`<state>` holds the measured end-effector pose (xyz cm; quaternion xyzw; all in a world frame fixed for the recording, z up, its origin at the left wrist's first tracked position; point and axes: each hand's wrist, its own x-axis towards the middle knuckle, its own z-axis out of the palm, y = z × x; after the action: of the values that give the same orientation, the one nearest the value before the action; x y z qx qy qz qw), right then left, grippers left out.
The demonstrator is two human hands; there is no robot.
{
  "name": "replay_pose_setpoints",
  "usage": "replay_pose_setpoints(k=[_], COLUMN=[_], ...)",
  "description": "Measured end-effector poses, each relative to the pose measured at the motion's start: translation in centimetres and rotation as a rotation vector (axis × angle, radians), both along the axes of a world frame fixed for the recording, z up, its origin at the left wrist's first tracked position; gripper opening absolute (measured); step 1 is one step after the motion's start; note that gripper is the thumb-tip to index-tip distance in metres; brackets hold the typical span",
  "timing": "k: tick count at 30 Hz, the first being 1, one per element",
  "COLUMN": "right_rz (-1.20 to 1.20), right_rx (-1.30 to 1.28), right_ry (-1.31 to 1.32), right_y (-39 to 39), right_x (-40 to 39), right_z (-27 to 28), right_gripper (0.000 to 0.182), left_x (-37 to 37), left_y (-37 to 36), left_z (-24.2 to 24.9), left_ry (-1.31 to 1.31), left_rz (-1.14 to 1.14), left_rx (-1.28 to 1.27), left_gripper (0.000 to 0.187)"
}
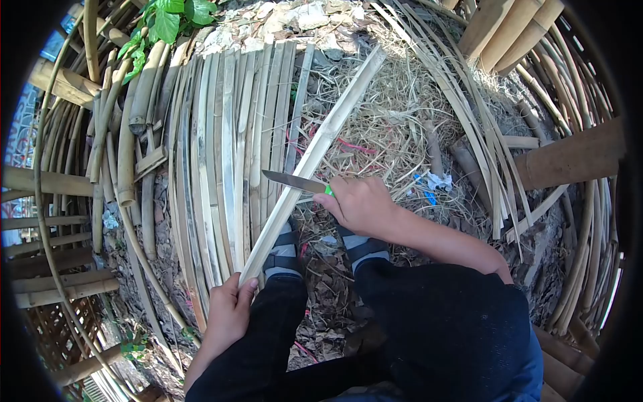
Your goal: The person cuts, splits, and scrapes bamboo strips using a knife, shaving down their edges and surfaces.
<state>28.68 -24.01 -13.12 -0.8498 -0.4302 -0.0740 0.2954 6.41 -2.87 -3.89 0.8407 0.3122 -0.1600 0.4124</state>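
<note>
A long split bamboo strip [315, 151] runs diagonally from the lower left to the upper right, over my feet. My left hand [230, 307] is closed on its lower end, the thumb on top. My right hand [362, 206] is wrapped round the green handle of a knife [292, 180]. The blade points left and lies across the strip at about its middle. Most of the handle is hidden in my fingers.
Many flat bamboo strips [221, 154] lie side by side on the left. Thin shavings [395, 114] cover the ground ahead. Long slats [462, 100] and a thick bamboo pole [569, 155] are on the right. Bamboo poles [47, 181] stand at the far left.
</note>
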Motion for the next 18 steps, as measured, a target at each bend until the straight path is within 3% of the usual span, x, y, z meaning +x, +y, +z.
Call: replay_pose_setpoints(k=[3, 5, 18], right_rz=[-0.019, -0.055, 0.063], right_rx=[0.016, -0.169, -0.145], right_ry=[-0.053, -0.037, -0.271], right_y=[0.2, -0.2, -2.5], right_x=[1.3, 2.4, 5.0], right_z=[-0.4, 0.3, -1.6], right_gripper=[0.049, 0.051, 0.055], left_x=[-0.2, -0.1, -0.4], left_y=[0.2, 0.1, -0.4], left_z=[0.0, 0.5, 0.1], left_ry=[-0.034, -0.022, -0.062], left_rz=[-0.033, -0.039, -0.018], left_rx=[0.044, 0.087, 0.088], left_gripper=[0.029, 0.03, 0.03])
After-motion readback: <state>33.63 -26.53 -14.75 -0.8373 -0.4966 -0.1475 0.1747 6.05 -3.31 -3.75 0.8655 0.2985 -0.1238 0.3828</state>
